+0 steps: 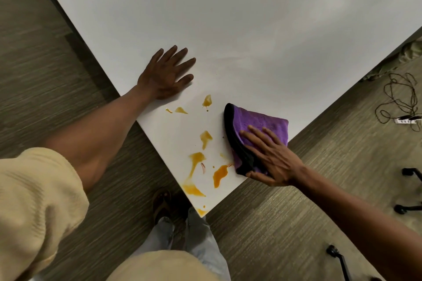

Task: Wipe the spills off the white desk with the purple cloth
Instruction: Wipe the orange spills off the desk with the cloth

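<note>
Near corner of the desk point(251, 29): orange spills point(220, 175) lie in scattered patches, the largest toward the near point, smaller ones farther in toward the left hand.
Cloth point(262, 121): purple, folded, with a dark edge; it lies flat by the right edge of the desk, just right of the spills, its near end almost touching the patch at the near right.
Right hand point(271, 159): lies on the near half of the cloth, fingers straight and spread, pressing it down; the thumb wraps the near edge, so it looks like a flat press more than a full grasp.
Left hand point(166, 73): flat on the desk, far and left of the spills, fingers straight and released, holding nothing; it seems to brace the body.
Step in hand: the cloth is placed and pressed, but every patch looks unwiped, so wiping has barely begun.
Next move: probably a sweep leftward across the near patches, keeping pressure even and pulling the liquid inward, not off the edge.
Floor: a cable tangle point(399, 96) lies at the far right.
</note>
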`<action>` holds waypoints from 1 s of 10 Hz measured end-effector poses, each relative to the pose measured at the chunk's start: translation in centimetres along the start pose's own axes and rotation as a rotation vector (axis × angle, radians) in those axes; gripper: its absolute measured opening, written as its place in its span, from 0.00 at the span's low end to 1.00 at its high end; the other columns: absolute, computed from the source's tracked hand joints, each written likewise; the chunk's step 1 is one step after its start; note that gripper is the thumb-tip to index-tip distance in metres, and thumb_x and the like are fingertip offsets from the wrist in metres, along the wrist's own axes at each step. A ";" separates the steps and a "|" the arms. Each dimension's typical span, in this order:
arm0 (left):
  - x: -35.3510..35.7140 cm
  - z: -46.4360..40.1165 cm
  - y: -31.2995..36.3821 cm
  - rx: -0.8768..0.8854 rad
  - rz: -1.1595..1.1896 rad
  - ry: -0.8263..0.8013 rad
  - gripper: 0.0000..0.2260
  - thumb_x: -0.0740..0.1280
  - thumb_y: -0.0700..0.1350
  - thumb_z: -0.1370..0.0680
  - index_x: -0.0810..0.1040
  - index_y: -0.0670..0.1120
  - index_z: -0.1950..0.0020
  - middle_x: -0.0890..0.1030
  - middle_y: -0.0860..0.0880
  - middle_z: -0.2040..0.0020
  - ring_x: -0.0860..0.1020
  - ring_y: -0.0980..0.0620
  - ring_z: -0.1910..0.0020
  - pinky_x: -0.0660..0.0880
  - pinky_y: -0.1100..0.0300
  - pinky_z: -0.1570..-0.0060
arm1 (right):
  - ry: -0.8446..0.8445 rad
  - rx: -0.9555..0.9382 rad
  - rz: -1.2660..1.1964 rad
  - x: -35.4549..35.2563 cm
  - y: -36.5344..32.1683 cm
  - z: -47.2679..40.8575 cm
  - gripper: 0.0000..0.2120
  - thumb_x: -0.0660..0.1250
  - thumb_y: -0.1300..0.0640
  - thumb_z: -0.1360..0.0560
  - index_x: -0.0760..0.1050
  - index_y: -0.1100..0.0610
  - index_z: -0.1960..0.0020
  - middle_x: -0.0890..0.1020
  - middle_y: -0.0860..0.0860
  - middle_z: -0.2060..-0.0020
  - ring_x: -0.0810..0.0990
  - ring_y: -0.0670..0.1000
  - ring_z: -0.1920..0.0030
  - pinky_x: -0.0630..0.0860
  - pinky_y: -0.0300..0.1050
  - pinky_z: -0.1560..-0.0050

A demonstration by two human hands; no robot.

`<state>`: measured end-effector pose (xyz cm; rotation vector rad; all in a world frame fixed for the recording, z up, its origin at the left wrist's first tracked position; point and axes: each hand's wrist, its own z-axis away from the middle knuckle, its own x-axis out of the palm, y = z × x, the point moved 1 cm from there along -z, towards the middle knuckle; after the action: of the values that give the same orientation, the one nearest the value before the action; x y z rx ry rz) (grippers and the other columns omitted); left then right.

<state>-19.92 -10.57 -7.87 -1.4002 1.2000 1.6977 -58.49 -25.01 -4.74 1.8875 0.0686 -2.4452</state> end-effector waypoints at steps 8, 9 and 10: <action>0.6 -0.5 0.0 -0.031 -0.035 -0.031 0.31 0.44 0.70 0.19 0.50 0.61 0.17 0.50 0.53 0.15 0.44 0.50 0.16 0.43 0.45 0.19 | 0.126 0.701 -0.295 0.8 -7.0 -5.6 0.28 0.47 0.36 0.16 0.44 0.36 0.18 0.43 0.46 0.16 0.39 0.53 0.17 0.44 0.64 0.20; 0.7 -0.2 0.3 -0.022 -0.043 -0.052 0.31 0.42 0.70 0.19 0.48 0.61 0.17 0.48 0.53 0.15 0.44 0.50 0.16 0.42 0.45 0.19 | 0.111 0.714 -0.373 0.5 -7.2 -5.6 0.29 0.46 0.35 0.16 0.41 0.36 0.18 0.41 0.46 0.17 0.36 0.53 0.18 0.41 0.63 0.20; 0.6 -0.2 0.3 -0.019 -0.049 -0.058 0.32 0.40 0.70 0.19 0.47 0.61 0.17 0.48 0.53 0.15 0.43 0.50 0.16 0.42 0.45 0.19 | 0.048 0.522 -0.356 -0.1 -5.5 -3.8 0.33 0.49 0.32 0.18 0.39 0.37 0.19 0.38 0.46 0.17 0.35 0.53 0.18 0.43 0.65 0.20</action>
<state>-20.25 -10.90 -8.35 -1.3709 1.1117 1.7078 -55.17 -19.25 -5.61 2.3073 -0.2863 -2.8666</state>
